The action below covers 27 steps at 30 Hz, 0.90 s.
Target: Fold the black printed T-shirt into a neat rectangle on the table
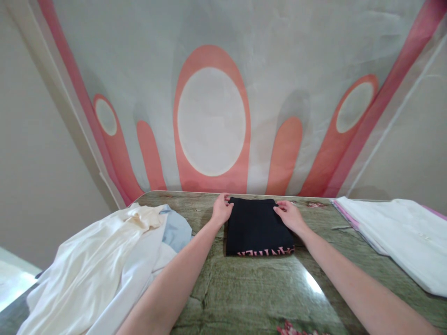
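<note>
A black garment [260, 225], folded into a compact square, lies flat on the green wood-patterned table. Pink lettering, partly cut off by the fold, runs along its near edge. My left hand [222, 209] pinches its far left corner between thumb and fingers. At the far right corner, my right hand [288, 214] has its thumb and fingers closed on the fabric edge. Both forearms reach in from the near side of the table.
Loose cream and pale blue clothes [104, 260] are heaped on the left. Several white and pinkish garments [394, 232] lie in a flat stack on the right. Behind the green table [223, 298] rises a wall hanging [272, 70] with coral shapes.
</note>
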### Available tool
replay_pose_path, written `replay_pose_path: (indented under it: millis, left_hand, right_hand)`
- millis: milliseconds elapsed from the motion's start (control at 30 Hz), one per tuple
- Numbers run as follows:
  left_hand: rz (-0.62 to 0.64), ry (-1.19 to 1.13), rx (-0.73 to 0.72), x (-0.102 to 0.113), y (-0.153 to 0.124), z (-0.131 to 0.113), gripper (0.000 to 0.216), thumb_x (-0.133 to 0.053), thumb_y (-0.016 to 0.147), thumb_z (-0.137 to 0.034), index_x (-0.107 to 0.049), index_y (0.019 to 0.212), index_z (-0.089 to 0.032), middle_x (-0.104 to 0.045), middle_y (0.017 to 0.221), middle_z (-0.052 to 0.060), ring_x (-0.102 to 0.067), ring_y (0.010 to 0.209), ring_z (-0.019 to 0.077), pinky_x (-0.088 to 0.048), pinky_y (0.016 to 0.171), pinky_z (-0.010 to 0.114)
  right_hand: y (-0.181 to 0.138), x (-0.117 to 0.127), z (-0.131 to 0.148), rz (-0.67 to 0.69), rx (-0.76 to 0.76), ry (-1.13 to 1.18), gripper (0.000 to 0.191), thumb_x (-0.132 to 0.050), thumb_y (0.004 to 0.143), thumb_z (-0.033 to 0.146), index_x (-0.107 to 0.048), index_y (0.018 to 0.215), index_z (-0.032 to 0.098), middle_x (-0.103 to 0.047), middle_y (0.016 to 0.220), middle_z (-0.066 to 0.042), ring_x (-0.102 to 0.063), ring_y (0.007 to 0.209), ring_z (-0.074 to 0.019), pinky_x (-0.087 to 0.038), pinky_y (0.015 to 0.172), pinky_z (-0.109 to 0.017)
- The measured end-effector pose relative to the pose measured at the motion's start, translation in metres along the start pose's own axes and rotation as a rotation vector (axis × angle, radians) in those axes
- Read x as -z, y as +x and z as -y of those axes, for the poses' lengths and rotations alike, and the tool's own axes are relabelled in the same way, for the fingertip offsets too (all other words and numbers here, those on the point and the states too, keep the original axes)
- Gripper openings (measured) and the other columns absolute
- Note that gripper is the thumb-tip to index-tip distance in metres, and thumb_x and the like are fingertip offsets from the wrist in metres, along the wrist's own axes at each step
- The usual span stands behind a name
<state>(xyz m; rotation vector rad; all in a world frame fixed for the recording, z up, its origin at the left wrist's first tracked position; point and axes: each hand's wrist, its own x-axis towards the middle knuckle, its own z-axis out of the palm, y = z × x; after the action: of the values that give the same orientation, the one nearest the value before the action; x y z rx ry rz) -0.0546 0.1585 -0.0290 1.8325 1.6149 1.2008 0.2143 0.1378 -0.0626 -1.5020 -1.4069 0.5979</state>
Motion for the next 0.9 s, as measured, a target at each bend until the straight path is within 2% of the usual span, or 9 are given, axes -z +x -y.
replay_pose_path:
  millis: [200,267,333,400,467,533,600,700,900]
  left_hand:
    - [0.017,0.077,-0.018,0.003,-0.004,0.004,0.037,-0.063,0.068,-0.01,-0.051,0.104,-0.011,-0.056,0.098,0.008,-0.056,0.066,0.0105,-0.046,0.077,0.029]
    - [0.01,0.133,-0.08,0.007,-0.008,-0.003,0.038,-0.063,0.069,-0.012,-0.051,0.105,-0.012,-0.054,0.105,0.01,-0.057,0.083,0.0156,-0.043,0.085,0.032]
    - [0.027,0.219,-0.184,0.01,-0.015,-0.019,0.037,-0.061,0.072,-0.017,-0.051,0.108,-0.013,-0.053,0.111,0.011,-0.051,0.103,0.0204,-0.037,0.093,0.035]
    - [0.139,0.278,-0.281,0.012,-0.026,-0.042,0.034,-0.055,0.079,-0.024,-0.051,0.111,-0.015,-0.053,0.115,0.011,-0.047,0.11,0.0217,-0.034,0.096,0.036]
    - [0.369,0.287,-0.379,0.011,-0.042,-0.068,0.033,-0.042,0.087,-0.033,-0.051,0.115,-0.017,-0.054,0.118,0.01,-0.048,0.112,0.0209,-0.033,0.098,0.036]
    - [0.589,0.3,-0.489,0.008,-0.063,-0.092,0.042,-0.032,0.09,-0.042,-0.046,0.123,-0.019,-0.047,0.129,0.009,-0.04,0.121,0.0209,-0.028,0.101,0.038]
    - [0.736,0.321,-0.598,0.002,-0.085,-0.11,0.051,-0.027,0.09,-0.05,-0.035,0.132,-0.022,-0.036,0.138,0.008,-0.029,0.128,0.0216,-0.021,0.104,0.042]
    - [0.819,0.372,-0.694,-0.007,-0.112,-0.121,0.063,-0.025,0.087,-0.058,-0.025,0.137,-0.02,-0.028,0.142,0.01,-0.023,0.131,0.0229,-0.017,0.105,0.044]
    - [0.797,0.483,-0.78,-0.02,-0.128,-0.114,0.07,-0.027,0.083,-0.063,-0.027,0.137,-0.018,-0.024,0.144,0.011,-0.018,0.132,0.0263,-0.009,0.106,0.047]
  right_hand:
    - [-0.002,0.003,0.005,0.025,-0.089,0.084,0.028,-0.062,0.069,0.028,-0.056,0.093,0.014,-0.064,0.076,-0.005,-0.059,0.067,-0.0158,-0.046,0.064,-0.029]
    - [-0.002,0.003,0.006,0.037,-0.134,0.128,0.027,-0.062,0.068,0.026,-0.055,0.091,0.015,-0.063,0.073,-0.003,-0.058,0.062,-0.0145,-0.046,0.058,-0.027]
    - [-0.002,0.002,0.006,0.041,-0.167,0.159,0.025,-0.062,0.068,0.025,-0.054,0.09,0.016,-0.062,0.07,-0.003,-0.057,0.058,-0.0138,-0.045,0.051,-0.025]
    - [-0.002,0.003,0.007,0.045,-0.203,0.204,0.022,-0.06,0.07,0.024,-0.052,0.09,0.017,-0.061,0.068,-0.002,-0.057,0.056,-0.0137,-0.045,0.046,-0.024]
    - [-0.002,0.006,0.008,0.044,-0.232,0.254,0.018,-0.057,0.072,0.021,-0.051,0.089,0.018,-0.06,0.067,-0.002,-0.059,0.057,-0.0143,-0.046,0.044,-0.024]
    - [-0.001,0.01,0.007,0.034,-0.25,0.302,0.015,-0.055,0.073,0.018,-0.05,0.088,0.019,-0.06,0.069,-0.002,-0.06,0.06,-0.015,-0.049,0.046,-0.025]
    - [0.0,0.015,0.005,0.021,-0.256,0.339,0.015,-0.054,0.073,0.016,-0.049,0.087,0.019,-0.06,0.071,-0.002,-0.061,0.062,-0.0153,-0.051,0.047,-0.026]
    - [0.002,0.021,0.002,0.005,-0.251,0.377,0.014,-0.054,0.073,0.014,-0.049,0.086,0.019,-0.06,0.07,-0.002,-0.061,0.061,-0.0153,-0.052,0.046,-0.026]
    - [0.002,0.023,0.001,0.007,-0.217,0.402,0.012,-0.055,0.073,0.013,-0.052,0.084,0.018,-0.059,0.068,-0.001,-0.062,0.061,-0.0148,-0.051,0.043,-0.024]
